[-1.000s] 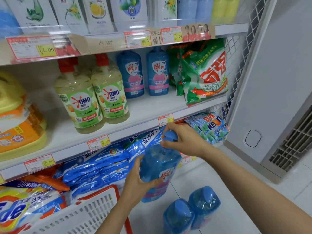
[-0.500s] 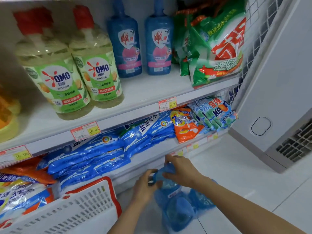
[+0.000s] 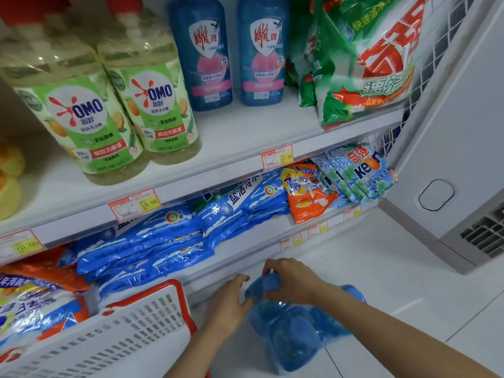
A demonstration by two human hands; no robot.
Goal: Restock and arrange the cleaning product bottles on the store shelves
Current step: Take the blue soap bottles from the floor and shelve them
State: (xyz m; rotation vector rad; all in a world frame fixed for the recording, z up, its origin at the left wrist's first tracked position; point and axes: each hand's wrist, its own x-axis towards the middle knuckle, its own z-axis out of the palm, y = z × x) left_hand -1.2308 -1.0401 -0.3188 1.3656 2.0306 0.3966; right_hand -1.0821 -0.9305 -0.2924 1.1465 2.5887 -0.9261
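Blue bottles (image 3: 291, 326) of cleaner stand bunched on the floor (image 3: 381, 268) at a store worker's feet, staged within reach of the shelving. The right hand (image 3: 289, 278) curls over the cap of the rear bottle (image 3: 259, 298), a natural handle for a lift. The left hand (image 3: 227, 304) lies loosely spread against that bottle's side, seemingly to steady it, though blur makes the contact hard to confirm. Just left, a white basket (image 3: 136, 323) with a red rim sits beside the lowest tier, where blue detergent bags (image 3: 152, 249) lie stacked flat. Above, on the middle shelf (image 3: 245, 126), a pair of matching bottles (image 3: 203, 50) stands upright at the back, labels outward, with bare board in front. That gap is probably where the floor stock belongs.
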